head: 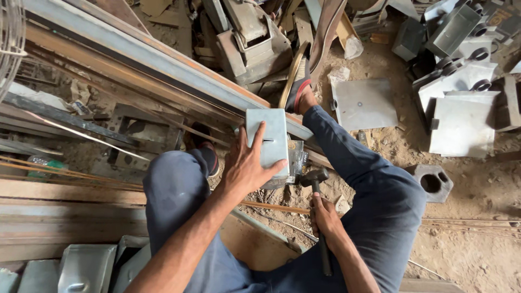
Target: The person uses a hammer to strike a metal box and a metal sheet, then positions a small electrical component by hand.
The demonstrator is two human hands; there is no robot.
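Between the person's bent knees, the left hand lies spread wide and flat on a grey folded sheet-metal box, fingers splayed over its near face and the thumb reaching up its left edge. That box stands on a long rusty steel beam that runs away to the upper left of the hand. Just right of and below it, the right hand is closed in a fist around the dark handle of a steel-headed hammer; the hammer's head sits just beside the box's lower right corner, though whether it touches cannot be told. Beyond the right hand, on the dirt floor, lie flat grey metal plates and, farther right, a group of open grey metal housings; what they hold cannot be made out. Near the left elbow, at the bottom left, more folded grey metal boxes sit side by side.
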